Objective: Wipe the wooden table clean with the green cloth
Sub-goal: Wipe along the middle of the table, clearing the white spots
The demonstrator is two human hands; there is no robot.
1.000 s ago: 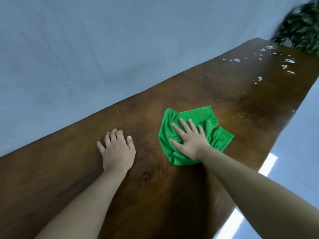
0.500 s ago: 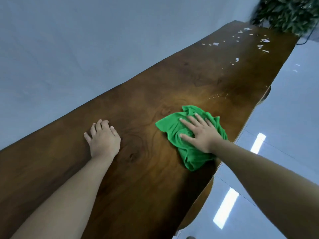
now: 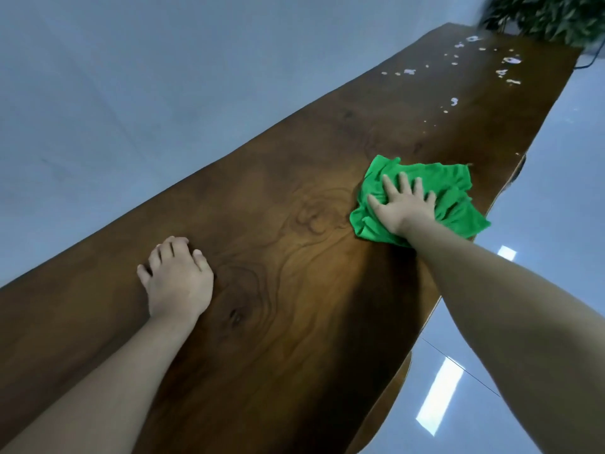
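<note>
Flat right grip (image 3: 404, 209) presses green cloth (image 3: 455, 194) on wooden table (image 3: 278, 198); left grip (image 3: 178, 280) curled, holding nothing.

Plain pale blue-grey wall (image 3: 137, 93) fills the upper left of the frame. Glossy grey floor (image 3: 556, 198) down the right side, reflecting bright rectangular lights (image 3: 438, 394). Blurred green leafy plant (image 3: 550, 14) in the upper right corner

The dark brown tabletop (image 3: 278, 224) shows swirling grain rings, a bright green cloth (image 3: 451, 191) near its right edge, and white specks (image 3: 453, 101) toward its far end.
</note>
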